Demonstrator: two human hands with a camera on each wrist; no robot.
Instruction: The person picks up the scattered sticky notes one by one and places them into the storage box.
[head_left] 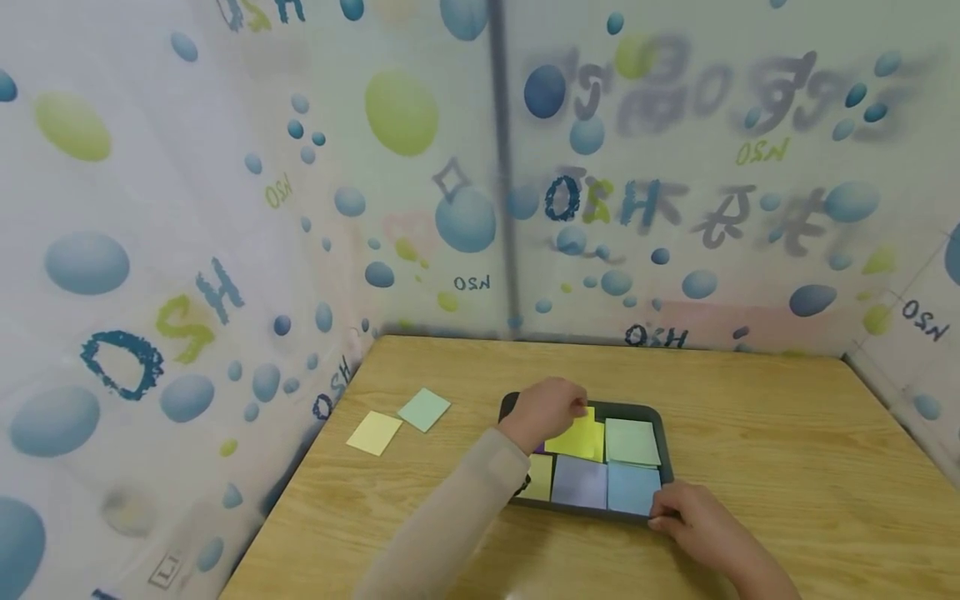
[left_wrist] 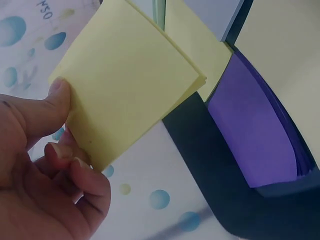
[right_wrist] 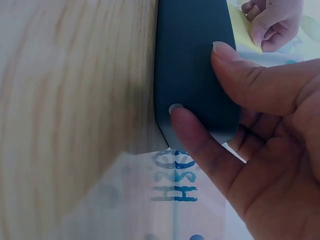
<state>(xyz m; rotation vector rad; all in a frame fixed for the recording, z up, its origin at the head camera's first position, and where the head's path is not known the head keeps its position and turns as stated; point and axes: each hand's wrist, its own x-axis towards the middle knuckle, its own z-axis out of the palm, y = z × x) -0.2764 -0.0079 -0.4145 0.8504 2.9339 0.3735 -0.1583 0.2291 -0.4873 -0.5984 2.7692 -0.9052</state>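
Observation:
My left hand (head_left: 544,412) reaches over a dark tray (head_left: 573,511) and pinches a thin stack of yellow sticky notes (left_wrist: 127,82) between thumb and fingers. The stack is tilted above another yellow pad (head_left: 599,443) in the tray's back row. At the tray's near right corner, my right hand (head_left: 701,521) grips the wall, thumb and fingertips against the dark side. Beside the yellow lies a pale green pad (head_left: 633,442). The front row holds a pale yellow pad (head_left: 540,477), a lavender pad (head_left: 580,481) and a blue pad (head_left: 633,489). A purple pad (left_wrist: 250,120) is mostly hidden under my left hand in the head view.
Left of the tray, a pale yellow note (head_left: 374,433) and a pale green note (head_left: 424,409) lie on the wooden table (head_left: 787,450). Printed curtains (head_left: 420,208) with blue and green spots stand along the table's back and sides.

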